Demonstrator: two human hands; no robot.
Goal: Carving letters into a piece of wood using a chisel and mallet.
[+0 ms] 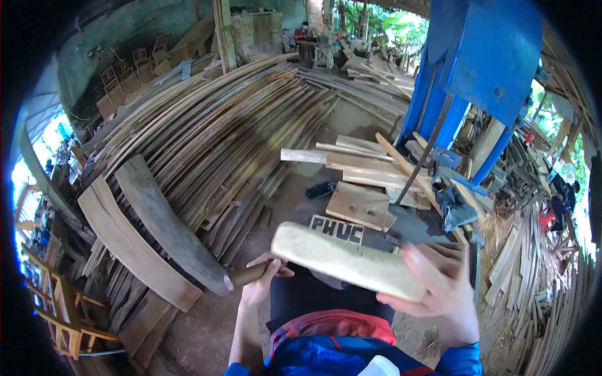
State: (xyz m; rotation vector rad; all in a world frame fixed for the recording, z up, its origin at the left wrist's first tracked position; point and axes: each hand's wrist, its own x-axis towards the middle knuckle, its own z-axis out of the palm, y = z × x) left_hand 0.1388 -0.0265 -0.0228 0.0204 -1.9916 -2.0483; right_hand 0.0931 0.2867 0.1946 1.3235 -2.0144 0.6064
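In front of my body, a thick, pale, slightly curved wooden block (345,260) with rounded ends hangs tilted above the dark saw table (301,219). My right hand (436,279), a little smeared by motion, grips its right end. At the block's left end, my left hand (263,279) is closed around a short brown wooden cylinder (246,276). The cylinder points left, and its far end is hidden by my fingers. I cannot tell whether it touches the block. Beyond the block, a light stencil plate (320,222) with cut-out letters lies on the table.
A tall blue bandsaw (495,62) stands ahead to the right, its blade (433,150) running down to the table. Boards (360,203) and a dark small object (320,190) lie near it. Long planks (207,138) and curved slabs (135,244) fill the left. A person (305,32) sits far back.
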